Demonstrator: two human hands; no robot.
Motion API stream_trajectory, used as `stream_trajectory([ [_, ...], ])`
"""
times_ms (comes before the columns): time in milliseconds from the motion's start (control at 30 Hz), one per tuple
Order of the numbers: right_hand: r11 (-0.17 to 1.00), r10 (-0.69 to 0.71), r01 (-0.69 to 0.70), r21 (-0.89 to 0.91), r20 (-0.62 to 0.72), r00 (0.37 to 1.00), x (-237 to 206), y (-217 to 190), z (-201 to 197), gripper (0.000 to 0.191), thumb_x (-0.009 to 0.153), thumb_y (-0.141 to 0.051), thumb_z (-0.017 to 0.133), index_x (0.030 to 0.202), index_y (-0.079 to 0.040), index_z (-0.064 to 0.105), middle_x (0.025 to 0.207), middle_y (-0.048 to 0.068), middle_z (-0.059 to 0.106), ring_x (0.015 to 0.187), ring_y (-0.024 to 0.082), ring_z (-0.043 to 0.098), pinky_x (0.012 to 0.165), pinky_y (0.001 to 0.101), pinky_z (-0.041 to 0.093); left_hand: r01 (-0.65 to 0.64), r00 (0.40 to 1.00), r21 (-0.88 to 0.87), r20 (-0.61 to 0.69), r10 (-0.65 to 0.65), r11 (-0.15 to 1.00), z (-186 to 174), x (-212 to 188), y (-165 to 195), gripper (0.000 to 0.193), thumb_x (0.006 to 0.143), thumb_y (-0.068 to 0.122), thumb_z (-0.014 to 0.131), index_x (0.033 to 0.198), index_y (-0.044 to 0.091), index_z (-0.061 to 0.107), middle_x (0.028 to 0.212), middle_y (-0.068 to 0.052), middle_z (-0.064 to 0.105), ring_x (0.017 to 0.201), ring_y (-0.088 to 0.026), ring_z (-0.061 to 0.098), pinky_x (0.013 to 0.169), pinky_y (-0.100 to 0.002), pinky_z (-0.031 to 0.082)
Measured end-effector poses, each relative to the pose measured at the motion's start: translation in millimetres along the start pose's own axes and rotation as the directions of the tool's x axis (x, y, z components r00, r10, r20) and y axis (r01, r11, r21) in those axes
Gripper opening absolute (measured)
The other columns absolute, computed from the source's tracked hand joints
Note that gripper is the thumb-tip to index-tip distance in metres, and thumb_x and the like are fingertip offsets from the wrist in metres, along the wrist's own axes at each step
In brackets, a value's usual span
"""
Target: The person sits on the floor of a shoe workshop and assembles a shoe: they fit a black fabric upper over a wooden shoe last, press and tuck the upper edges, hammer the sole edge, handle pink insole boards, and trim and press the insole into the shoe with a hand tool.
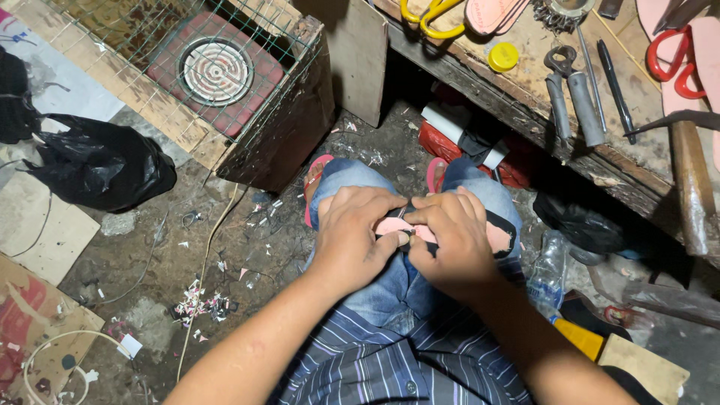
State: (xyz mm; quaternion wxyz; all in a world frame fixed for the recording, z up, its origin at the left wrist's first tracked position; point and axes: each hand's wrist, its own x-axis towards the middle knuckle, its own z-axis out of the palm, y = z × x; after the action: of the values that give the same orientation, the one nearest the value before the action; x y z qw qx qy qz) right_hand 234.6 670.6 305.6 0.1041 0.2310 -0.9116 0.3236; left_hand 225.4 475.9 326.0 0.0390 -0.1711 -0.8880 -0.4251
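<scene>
This is a small, rough cobbler's workshop. A worn wooden surface (525, 82) carries yellow-handled scissors (427, 19), pliers (574, 94), a hammer (690, 172) and pink sole cut-outs (491, 13). Paper and rubber scraps (199, 304) litter the dirty floor (247, 247) beside a wire-meshed wooden crate (247, 112).

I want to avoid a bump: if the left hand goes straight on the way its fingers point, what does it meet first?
The left hand points toward the right hand; it would meet that hand's fingers over the pink sole piece almost at once.
</scene>
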Motion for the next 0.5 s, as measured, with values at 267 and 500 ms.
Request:
stream_trajectory([
  [267, 0.990, -0.026, 0.021, 0.140, 0.033, 0.999, 10.2, 16.1, -13.6, 0.033, 0.079, -0.012, 0.076, 0.109, -0.006, 0.066, 0.117, 0.010, 0.068, 0.115, 0.033, 0.062, 0.111, 0.0551, 0.034, 0.014, 0.998, 0.030, -0.059, -0.012, 0.999, 3.0, 0.3, 2.8, 0.031, 0.081, 0.021, 0.076, 0.111, 0.015, 0.075, 0.106, -0.001, 0.071, 0.103, -0.025, 0.060, 0.089, -0.042, 0.036],
  [500, 0.750, 0.208, -0.355, -0.559, -0.311, 0.927, -44.6, 124.4, -139.3, 0.044, 0.088, -0.020, 0.084, 0.124, -0.002, 0.067, 0.122, 0.021, 0.065, 0.116, 0.039, 0.059, 0.102, 0.0489, 0.045, -0.085, 0.980, 0.131, -0.169, 0.106, 0.988, 14.6, -5.1, 3.8, 0.017, 0.087, 0.025, 0.076, 0.100, 0.015, 0.078, 0.110, -0.003, 0.068, 0.106, -0.026, 0.059, 0.091, -0.044, 0.035],
])
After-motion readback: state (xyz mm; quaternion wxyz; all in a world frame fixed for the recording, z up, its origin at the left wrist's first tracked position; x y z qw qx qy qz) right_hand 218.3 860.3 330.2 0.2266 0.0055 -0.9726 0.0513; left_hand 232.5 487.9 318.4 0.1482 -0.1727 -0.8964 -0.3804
